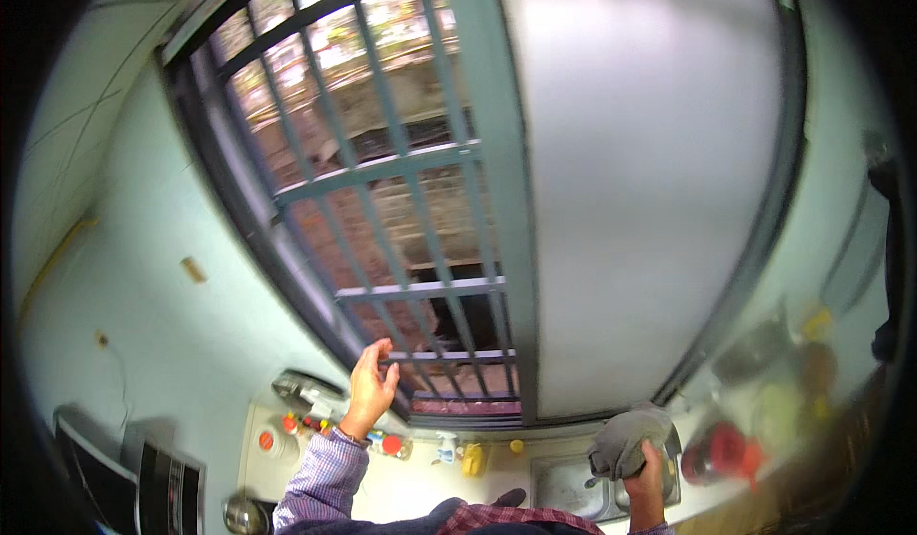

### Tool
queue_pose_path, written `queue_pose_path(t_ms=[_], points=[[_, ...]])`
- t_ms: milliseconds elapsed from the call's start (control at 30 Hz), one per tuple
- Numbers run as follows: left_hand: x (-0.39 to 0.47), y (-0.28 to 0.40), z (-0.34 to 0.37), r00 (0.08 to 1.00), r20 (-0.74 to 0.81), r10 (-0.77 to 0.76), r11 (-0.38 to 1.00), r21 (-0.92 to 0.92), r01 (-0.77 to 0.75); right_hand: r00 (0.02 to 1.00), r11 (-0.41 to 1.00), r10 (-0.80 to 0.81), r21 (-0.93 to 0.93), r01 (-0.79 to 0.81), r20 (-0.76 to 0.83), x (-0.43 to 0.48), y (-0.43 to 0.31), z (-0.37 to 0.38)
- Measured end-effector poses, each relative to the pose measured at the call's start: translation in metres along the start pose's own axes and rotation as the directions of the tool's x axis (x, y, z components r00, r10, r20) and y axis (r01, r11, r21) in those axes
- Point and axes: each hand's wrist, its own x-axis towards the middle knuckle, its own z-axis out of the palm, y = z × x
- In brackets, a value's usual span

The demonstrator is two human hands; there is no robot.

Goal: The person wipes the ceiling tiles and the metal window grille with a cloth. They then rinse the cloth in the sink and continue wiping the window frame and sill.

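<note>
My left hand (372, 384) is raised in front of the lower left part of the window's metal bars (423, 288), fingers apart and slightly curled, holding nothing. Whether its fingertips touch the window frame cannot be told. A bunched grey cloth (629, 438) is in my right hand (647, 474), above the right part of the metal sink (569, 488). Right of the bars stands a pale, frosted window panel (652, 198).
Along the pale counter (415, 488) stand a white tub with a red lid (276, 443), several jars, a spray bottle (445, 447) and a yellow bottle (473, 460). A metal pot (246, 515) is at lower left. Red items (720, 452) lie right of the sink.
</note>
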Motion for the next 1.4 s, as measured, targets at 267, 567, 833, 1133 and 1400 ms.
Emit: queue_pose_path(t_ms=[267,567,833,1133,1400], points=[[-0.006,-0.047,-0.091,0.889,-0.450,-0.086,0.944,0.248,0.217,0.978,0.997,-0.038,0.073,0.024,0.207,0.012,0.012,0.051],[0.056,-0.124,-0.159,0.827,-0.552,0.105,0.881,0.438,0.180,0.915,0.930,-0.173,-0.245,0.273,0.364,0.020,0.034,0.189],[0.174,-0.159,-0.228,0.742,-0.562,0.366,0.835,0.551,0.005,0.860,0.872,-0.410,-0.148,0.467,0.304,0.096,0.081,0.341],[0.235,-0.186,-0.226,0.701,-0.549,0.454,0.825,0.556,-0.098,0.458,0.358,-0.706,-0.286,0.889,0.540,0.141,0.021,0.550],[0.239,-0.200,-0.223,0.683,-0.542,0.490,0.802,0.588,-0.108,-0.040,-0.340,-0.742,-0.325,0.882,0.669,0.182,-0.068,0.722]])
